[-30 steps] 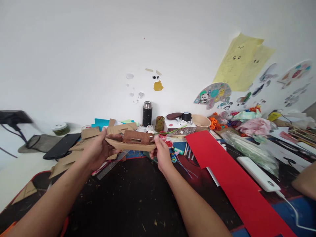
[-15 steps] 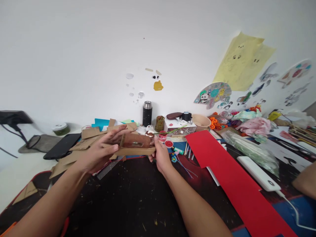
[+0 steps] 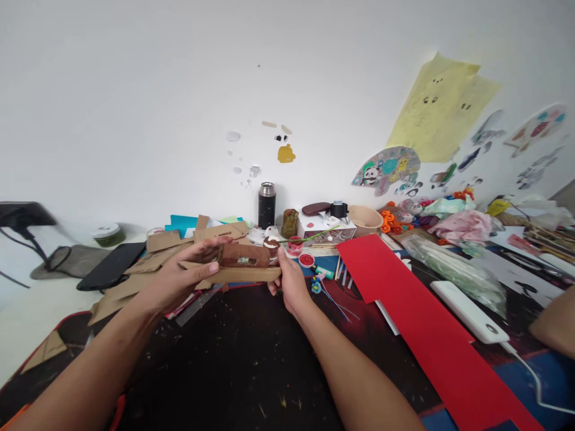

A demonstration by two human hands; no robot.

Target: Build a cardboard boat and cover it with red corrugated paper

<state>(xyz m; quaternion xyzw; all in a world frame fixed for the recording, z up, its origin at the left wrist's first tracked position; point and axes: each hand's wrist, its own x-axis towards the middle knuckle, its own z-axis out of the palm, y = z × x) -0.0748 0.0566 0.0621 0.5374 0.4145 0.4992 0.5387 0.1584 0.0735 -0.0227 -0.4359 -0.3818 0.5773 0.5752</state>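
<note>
Right hand (image 3: 294,281) and left hand (image 3: 182,276) hold tan, tapered model boat (image 3: 249,275) by opposite ends; brown cabin (image 3: 230,255) rounded, windowed.

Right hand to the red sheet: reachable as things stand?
Probably yes, once freed: the right hand is holding one end of the model boat. The red sheet lies just right of that forearm, and nothing visible blocks the way over the tabletop.

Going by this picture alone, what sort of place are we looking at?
Probably a craft workspace, judging by the boat-shaped model being held, the cut cardboard pieces and the long red sheet.
</note>
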